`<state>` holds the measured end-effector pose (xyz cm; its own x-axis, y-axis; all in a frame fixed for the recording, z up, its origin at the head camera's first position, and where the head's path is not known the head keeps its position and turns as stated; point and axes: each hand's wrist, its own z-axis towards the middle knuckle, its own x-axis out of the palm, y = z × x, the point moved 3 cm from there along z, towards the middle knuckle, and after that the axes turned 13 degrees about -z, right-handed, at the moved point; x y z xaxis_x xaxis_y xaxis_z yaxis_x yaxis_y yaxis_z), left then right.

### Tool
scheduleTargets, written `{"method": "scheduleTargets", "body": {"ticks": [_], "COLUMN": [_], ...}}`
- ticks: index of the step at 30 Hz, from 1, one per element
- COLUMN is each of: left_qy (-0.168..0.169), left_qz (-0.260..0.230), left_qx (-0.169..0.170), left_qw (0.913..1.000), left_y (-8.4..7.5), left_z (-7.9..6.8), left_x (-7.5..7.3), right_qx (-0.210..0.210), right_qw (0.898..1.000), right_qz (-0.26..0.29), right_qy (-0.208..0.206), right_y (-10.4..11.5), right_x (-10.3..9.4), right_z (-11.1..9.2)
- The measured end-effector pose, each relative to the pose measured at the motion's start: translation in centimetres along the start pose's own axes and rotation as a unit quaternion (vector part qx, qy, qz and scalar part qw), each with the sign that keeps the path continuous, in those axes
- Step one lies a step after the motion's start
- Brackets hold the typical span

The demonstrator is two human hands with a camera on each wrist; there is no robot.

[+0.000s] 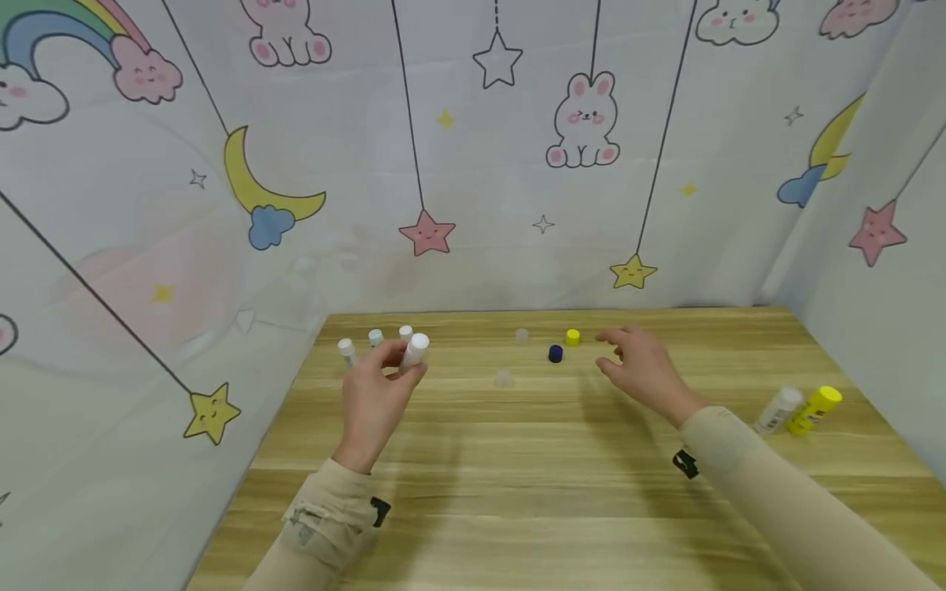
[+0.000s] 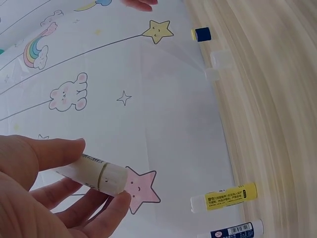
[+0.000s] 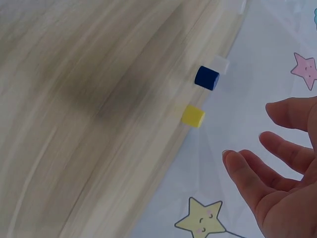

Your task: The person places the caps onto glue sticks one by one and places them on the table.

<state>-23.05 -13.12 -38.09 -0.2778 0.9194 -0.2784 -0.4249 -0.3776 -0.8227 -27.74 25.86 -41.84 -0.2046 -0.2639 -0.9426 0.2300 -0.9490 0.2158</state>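
Observation:
My left hand (image 1: 373, 398) grips a white glue stick (image 1: 415, 351) between thumb and fingers, raised above the table's back left. Its pale end points out past the fingertips in the left wrist view. Just behind that hand stand several more glue sticks, one with a yellow label (image 2: 225, 197) and one with a dark blue label (image 2: 237, 230). Nothing is in my right hand (image 1: 646, 373), its fingers loosely bent in the air. Closest to it are a yellow cap (image 1: 572, 337) and a dark blue cap (image 1: 556, 354) on the table.
Two translucent caps (image 1: 521, 336) lie left of the coloured ones. At the right of the wooden table (image 1: 517, 492), beyond the right forearm, stand a white glue stick (image 1: 779, 410) and a yellow glue stick (image 1: 815, 410). A printed curtain (image 1: 488, 164) hangs along the back edge and sides.

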Motion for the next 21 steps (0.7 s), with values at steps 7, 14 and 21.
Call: {"method": "scheduleTargets", "body": {"ticks": [7, 14, 21], "left_qy": [0.002, 0.006, 0.01], "left_qz": [-0.002, -0.005, -0.008], "left_qx": [0.013, 0.019, 0.033], "left_qw": [0.9999, 0.9998, 0.9994], "left_y": [-0.6, -1.1, -1.7], "left_z": [0.0, 0.0, -0.1], "left_x": [0.1, 0.4, 0.6], "right_qx": [-0.006, -0.038, -0.077], "right_qw": [1.0, 0.998, 0.994], "right_qz": [0.014, 0.017, 0.012], "right_qy": [0.013, 0.042, 0.075], "right_y": [1.5, 3.1, 5.1], "right_x": [1.3, 2.3, 3.3], "right_z": [0.9, 1.7, 2.8]}}
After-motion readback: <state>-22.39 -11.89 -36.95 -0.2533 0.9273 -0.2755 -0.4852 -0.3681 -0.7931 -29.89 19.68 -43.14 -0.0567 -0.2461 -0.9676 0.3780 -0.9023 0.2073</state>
